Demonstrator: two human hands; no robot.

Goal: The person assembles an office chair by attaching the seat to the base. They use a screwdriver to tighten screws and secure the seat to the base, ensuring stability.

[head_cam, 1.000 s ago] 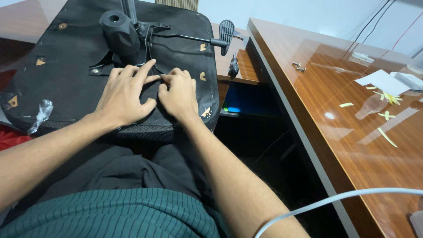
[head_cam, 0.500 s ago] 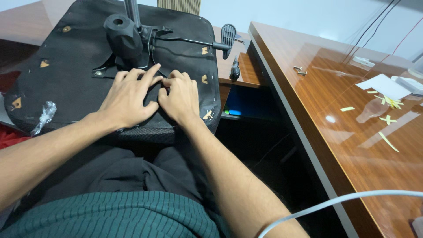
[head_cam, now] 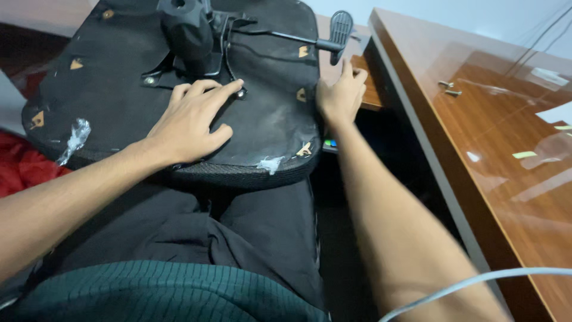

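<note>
An upturned black chair seat (head_cam: 119, 107) rests on my lap, its underside up, with a black mechanism (head_cam: 187, 33) and a paddle lever (head_cam: 339, 27) at the far end. My left hand (head_cam: 193, 122) lies flat on the seat, fingers spread, forefinger tip beside a small bolt (head_cam: 240, 93). My right hand (head_cam: 339, 95) is off the seat's right edge, stretched over a low wooden shelf (head_cam: 369, 98). Its palm side is hidden, and I cannot see anything under it.
A glossy wooden desk (head_cam: 506, 149) runs along the right, with two small screws (head_cam: 448, 88) and a yellow paper strip (head_cam: 524, 154) on it. A white cable (head_cam: 476, 283) crosses the bottom right. Crumpled clear plastic (head_cam: 74, 137) clings to the seat; red cloth (head_cam: 24, 167) lies left.
My right hand left the middle of the seat and moved right to the wooden shelf, covering where a screwdriver lay. The left hand stayed on the seat. The view shifted left.
</note>
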